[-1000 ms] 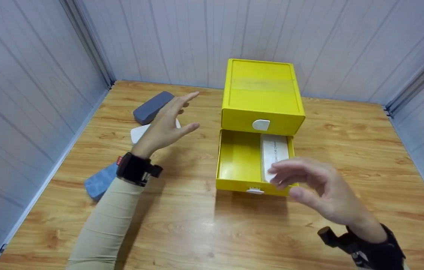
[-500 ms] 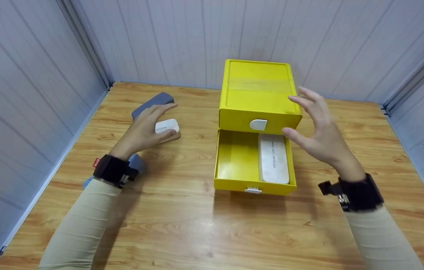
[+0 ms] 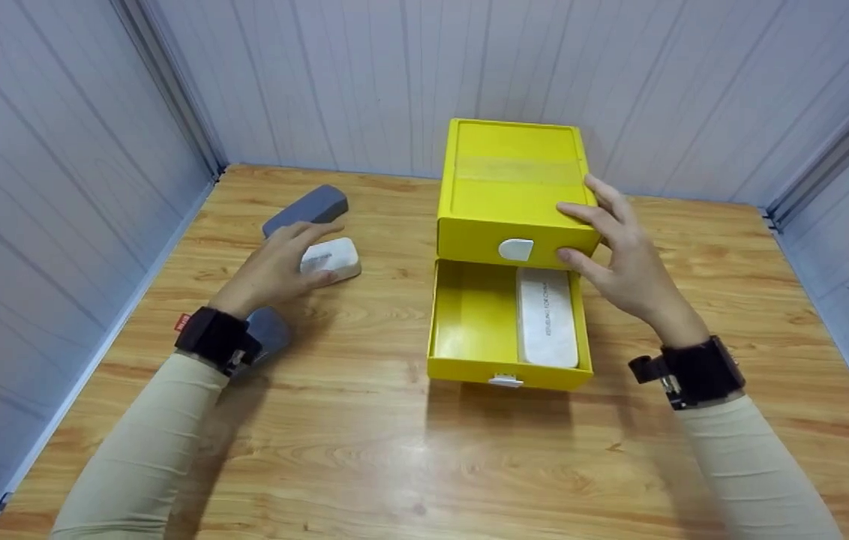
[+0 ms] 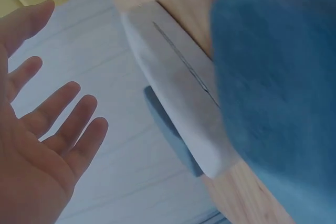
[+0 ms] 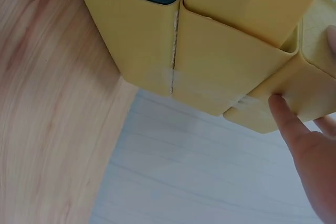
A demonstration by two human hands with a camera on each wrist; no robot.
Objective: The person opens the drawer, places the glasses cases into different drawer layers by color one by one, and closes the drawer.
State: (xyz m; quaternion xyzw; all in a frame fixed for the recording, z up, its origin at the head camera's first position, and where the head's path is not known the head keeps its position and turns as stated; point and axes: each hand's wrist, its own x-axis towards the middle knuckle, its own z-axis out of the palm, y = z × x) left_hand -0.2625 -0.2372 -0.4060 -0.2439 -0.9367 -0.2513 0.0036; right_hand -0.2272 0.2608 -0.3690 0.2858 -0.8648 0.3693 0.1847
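Note:
My right hand (image 3: 631,259) holds the front right corner of the upper yellow drawer box (image 3: 522,169), thumb against its front face and fingers over its top and side. In the right wrist view, one fingertip (image 5: 277,100) touches the box's side. Below, a yellow drawer (image 3: 469,315) is pulled out, with a white oblong case (image 3: 547,319) bearing print lying along its right side. My left hand (image 3: 271,270) hovers with spread fingers over a second white case (image 3: 334,256), partly covering it. The left wrist view shows nothing between those fingers (image 4: 73,119).
Behind the left hand lies a grey-blue case (image 3: 308,206). A blue case (image 3: 268,330) sits nearer, partly hidden by the left wrist. Pale panel walls (image 3: 334,82) enclose the wooden table (image 3: 364,427) at back and sides.
My right hand has moved from over the pulled-out drawer up and back to the upper box's corner, taking hold there. My left hand has drawn left and slightly nearer, uncovering more of the white case.

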